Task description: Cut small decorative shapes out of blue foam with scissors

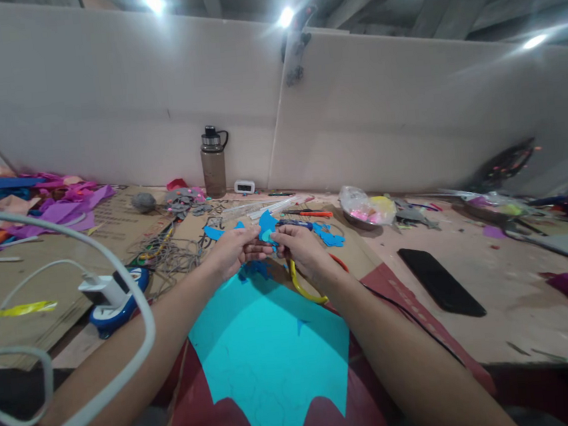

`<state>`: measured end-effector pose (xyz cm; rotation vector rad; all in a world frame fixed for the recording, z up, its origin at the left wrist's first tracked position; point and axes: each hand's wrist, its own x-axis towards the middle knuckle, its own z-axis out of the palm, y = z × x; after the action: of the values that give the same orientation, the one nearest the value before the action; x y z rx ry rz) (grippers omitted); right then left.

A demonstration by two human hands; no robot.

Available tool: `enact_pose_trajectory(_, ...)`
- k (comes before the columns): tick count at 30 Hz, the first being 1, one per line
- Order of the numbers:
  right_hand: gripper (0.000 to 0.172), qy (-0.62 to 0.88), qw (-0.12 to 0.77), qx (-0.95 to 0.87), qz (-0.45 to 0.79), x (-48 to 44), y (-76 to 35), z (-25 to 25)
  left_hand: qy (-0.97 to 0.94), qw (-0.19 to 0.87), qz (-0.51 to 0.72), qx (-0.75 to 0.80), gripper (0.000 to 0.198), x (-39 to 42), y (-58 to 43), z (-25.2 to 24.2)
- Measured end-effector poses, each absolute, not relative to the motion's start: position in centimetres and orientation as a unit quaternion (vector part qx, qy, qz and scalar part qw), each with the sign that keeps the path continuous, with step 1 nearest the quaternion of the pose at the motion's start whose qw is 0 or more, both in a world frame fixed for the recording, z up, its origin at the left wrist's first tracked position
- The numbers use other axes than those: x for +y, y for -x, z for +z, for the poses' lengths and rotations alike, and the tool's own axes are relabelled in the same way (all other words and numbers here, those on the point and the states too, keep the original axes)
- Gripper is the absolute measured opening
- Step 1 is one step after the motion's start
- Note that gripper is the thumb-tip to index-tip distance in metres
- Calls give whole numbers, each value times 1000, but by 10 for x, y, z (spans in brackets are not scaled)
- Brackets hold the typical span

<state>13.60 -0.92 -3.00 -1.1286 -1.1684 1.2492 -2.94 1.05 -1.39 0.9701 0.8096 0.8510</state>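
Note:
Both hands meet above the far edge of a light-blue sheet point(271, 341) with a curved, pointed outline and faint drawn lines. A small cut blue piece point(267, 224) is pinched between my left hand point(240, 249) and my right hand point(301, 246), with a lighter blue patch on it. Its lower part is partly hidden by fingers. Scissors with yellow and red handles point(301, 290) lie beneath my right hand, blades out of sight. More cut blue pieces point(330, 234) rest to the right of the hands, and dark-blue scraps point(255, 270) lie just below them.
A bottle point(214, 166) and a small white clock-like device point(244, 186) stand by the wall. A black phone point(440, 282) lies at right, near a bowl with plastic wrap point(366, 208). A charger in a blue power strip point(116, 299) and a looping white cable point(145, 307) are at left.

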Motion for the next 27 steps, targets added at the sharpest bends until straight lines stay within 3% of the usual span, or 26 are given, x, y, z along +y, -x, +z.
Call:
enact_pose_trajectory(20, 45, 453, 521, -487, 535, -12, -134, -26, -436, 719, 384, 381, 19, 6, 29, -6)
enact_pose_trajectory(27, 39, 461, 523, -506, 508, -10, -134, -28, -469, 711, 382, 358, 21, 9, 29, -14)
